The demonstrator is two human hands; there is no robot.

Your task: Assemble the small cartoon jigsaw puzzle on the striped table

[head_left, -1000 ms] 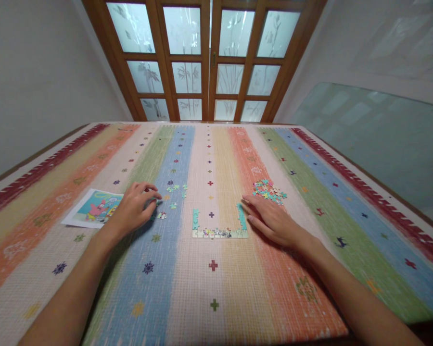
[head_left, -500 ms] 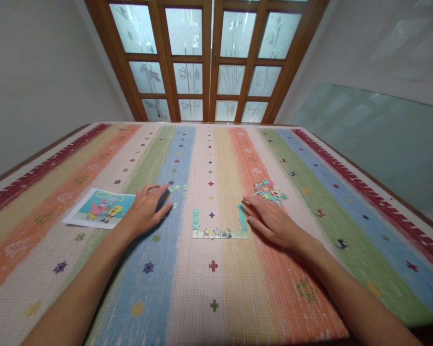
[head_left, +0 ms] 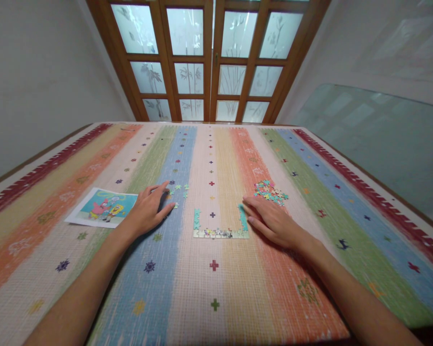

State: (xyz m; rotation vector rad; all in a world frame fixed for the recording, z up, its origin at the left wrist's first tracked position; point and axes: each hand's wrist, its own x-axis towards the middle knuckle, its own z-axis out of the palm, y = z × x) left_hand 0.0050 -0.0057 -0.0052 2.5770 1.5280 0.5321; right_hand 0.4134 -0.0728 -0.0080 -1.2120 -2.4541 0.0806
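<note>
Loose pieces beyond left hand (flat)

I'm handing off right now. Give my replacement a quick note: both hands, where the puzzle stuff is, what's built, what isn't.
Left hand: flat on the cloth, holding nothing, fingertips at the small loose pieces.
Right hand: flat, open, beside the puzzle frame.
Reference picture: left of the left hand.
Main piece pile: just beyond the right hand.
Done: bottom edge and two short side stubs.
Left: upper sides, top edge, whole interior.
</note>
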